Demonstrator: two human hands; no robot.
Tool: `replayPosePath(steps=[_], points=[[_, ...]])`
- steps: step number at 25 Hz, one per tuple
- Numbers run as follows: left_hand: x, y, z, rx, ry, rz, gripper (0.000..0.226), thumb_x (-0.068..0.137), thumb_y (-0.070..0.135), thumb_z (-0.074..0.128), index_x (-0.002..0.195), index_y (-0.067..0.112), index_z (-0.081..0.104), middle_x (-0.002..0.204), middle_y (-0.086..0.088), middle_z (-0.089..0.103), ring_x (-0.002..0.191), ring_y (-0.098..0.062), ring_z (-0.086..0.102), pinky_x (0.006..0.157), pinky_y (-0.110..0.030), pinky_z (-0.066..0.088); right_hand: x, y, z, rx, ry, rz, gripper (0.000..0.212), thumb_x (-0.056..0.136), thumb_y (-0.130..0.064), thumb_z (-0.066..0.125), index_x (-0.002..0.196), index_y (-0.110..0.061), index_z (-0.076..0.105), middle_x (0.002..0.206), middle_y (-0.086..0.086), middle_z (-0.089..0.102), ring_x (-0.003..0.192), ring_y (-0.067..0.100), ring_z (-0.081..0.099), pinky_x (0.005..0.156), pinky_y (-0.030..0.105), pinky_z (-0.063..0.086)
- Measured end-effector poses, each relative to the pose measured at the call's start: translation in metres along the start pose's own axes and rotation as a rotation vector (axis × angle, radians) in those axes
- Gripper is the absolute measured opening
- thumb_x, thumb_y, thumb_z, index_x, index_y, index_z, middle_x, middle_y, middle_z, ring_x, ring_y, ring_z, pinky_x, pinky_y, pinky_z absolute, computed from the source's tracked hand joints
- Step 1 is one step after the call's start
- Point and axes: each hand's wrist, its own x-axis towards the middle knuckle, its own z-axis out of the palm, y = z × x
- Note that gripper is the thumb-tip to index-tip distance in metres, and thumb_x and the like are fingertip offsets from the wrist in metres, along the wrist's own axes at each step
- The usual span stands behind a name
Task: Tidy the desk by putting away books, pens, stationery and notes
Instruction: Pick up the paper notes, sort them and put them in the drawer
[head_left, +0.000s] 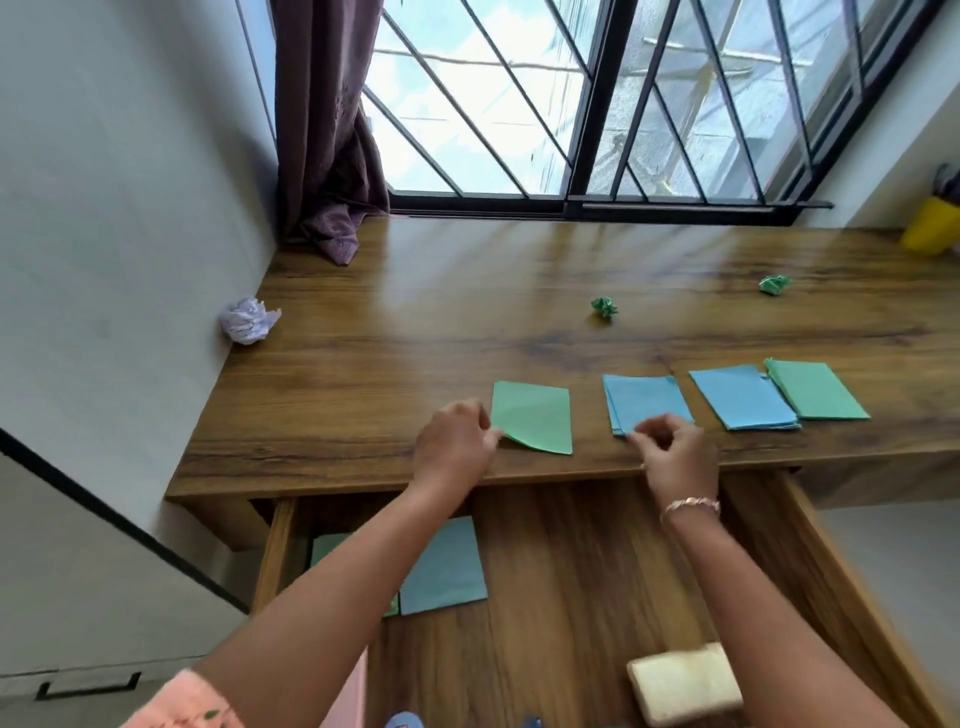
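Four small stacks of notes lie in a row near the front edge of the wooden desk (395, 332): a green note (537, 415), a blue stack (644, 402), a second blue stack (740, 402) and a green stack (815, 389). My left hand (457, 444) pinches the lifted lower-left corner of the green note. At the blue stack's front edge, my right hand (675, 452) has its fingertips pinched on the near corner. Below the desk edge, an open drawer (571, 561) holds a blue note (447, 569) and a green note (327, 548), partly hidden by my left arm.
Two crumpled green paper balls (604, 308) (775, 284) and a crumpled white-lilac paper ball (249, 319) lie on the desk. A yellow pen cup (930, 226) stands at the far right. A purple curtain (332, 156) hangs at the back left. A cream sponge-like block (685, 683) sits in the drawer.
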Motion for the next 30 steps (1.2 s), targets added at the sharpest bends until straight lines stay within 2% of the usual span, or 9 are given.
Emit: replayPosePath(steps=[4,7,9,12,15,19,23,27,30], points=[[0.037,0.021,0.018,0.129,-0.039,-0.296,0.054,0.084,0.044,0.062,0.123,0.009,0.052,0.127,-0.012,0.054,0.117,-0.029,0.051,0.088,-0.039,0.045,0.066,0.026,-0.018,-0.136,0.017,0.207,0.021,0.078,-0.014,0.07,0.094,-0.002,0.065,0.101,0.021,0.068,0.099,0.034,0.061,0.083,0.034,0.045],[0.051,0.037,0.029,0.231,-0.075,-0.42,0.079,0.078,0.047,0.068,0.137,0.006,0.035,0.137,-0.013,0.043,0.126,-0.029,0.043,0.094,-0.041,0.043,0.092,0.033,-0.012,-0.32,-0.118,0.303,0.045,0.078,-0.03,0.071,0.111,-0.002,0.057,0.119,0.021,0.059,0.115,0.035,0.05,0.094,0.039,0.04],[0.055,0.048,0.035,0.247,-0.092,-0.469,0.085,0.076,0.043,0.072,0.138,0.004,0.029,0.138,-0.013,0.041,0.127,-0.029,0.041,0.093,-0.04,0.042,0.102,0.028,-0.006,-0.45,-0.219,0.354,0.064,0.076,-0.039,0.071,0.123,-0.002,0.048,0.129,0.02,0.05,0.122,0.034,0.042,0.097,0.039,0.038],[0.057,0.052,0.04,0.224,-0.092,-0.502,0.076,0.076,0.038,0.073,0.131,0.005,0.034,0.135,-0.013,0.046,0.126,-0.029,0.043,0.091,-0.038,0.043,0.11,0.016,0.003,-0.489,-0.308,0.426,0.078,0.072,-0.039,0.076,0.13,-0.003,0.038,0.133,0.019,0.044,0.125,0.034,0.04,0.099,0.044,0.038],[0.057,0.052,0.041,0.252,-0.095,-0.502,0.076,0.076,0.039,0.073,0.133,0.004,0.036,0.134,-0.013,0.047,0.124,-0.029,0.045,0.089,-0.038,0.043,0.116,0.013,0.006,-0.481,-0.357,0.47,0.081,0.068,-0.038,0.079,0.131,-0.005,0.039,0.132,0.016,0.047,0.123,0.035,0.044,0.1,0.047,0.039],[0.059,0.053,0.041,0.277,-0.121,-0.504,0.071,0.08,0.038,0.07,0.136,0.008,0.038,0.136,-0.014,0.044,0.125,-0.029,0.044,0.088,-0.038,0.045,0.117,0.013,0.007,-0.465,-0.356,0.485,0.079,0.069,-0.035,0.078,0.133,-0.007,0.04,0.134,0.016,0.047,0.125,0.034,0.042,0.099,0.044,0.038],[0.062,0.053,0.046,0.21,-0.085,-0.532,0.076,0.076,0.033,0.075,0.133,0.003,0.034,0.135,-0.015,0.047,0.125,-0.029,0.047,0.09,-0.037,0.045,0.115,0.015,0.007,-0.414,-0.334,0.434,0.072,0.072,-0.03,0.078,0.129,-0.003,0.044,0.129,0.016,0.052,0.121,0.033,0.048,0.095,0.04,0.042],[0.061,0.051,0.045,0.165,-0.04,-0.465,0.06,0.081,0.024,0.071,0.127,0.006,0.036,0.129,-0.013,0.054,0.12,-0.028,0.053,0.089,-0.034,0.045,0.118,0.021,0.0,-0.149,-0.299,0.442,0.063,0.076,-0.024,0.074,0.127,0.002,0.046,0.127,0.019,0.055,0.117,0.035,0.052,0.095,0.038,0.043],[0.062,0.036,0.042,-0.022,-0.032,-0.439,0.027,0.09,0.011,0.055,0.117,0.009,0.05,0.12,-0.013,0.059,0.108,-0.03,0.059,0.085,-0.036,0.053,0.119,0.018,-0.007,0.001,-0.369,0.385,0.046,0.087,-0.01,0.061,0.127,0.008,0.048,0.128,0.019,0.055,0.116,0.032,0.053,0.1,0.037,0.04]])
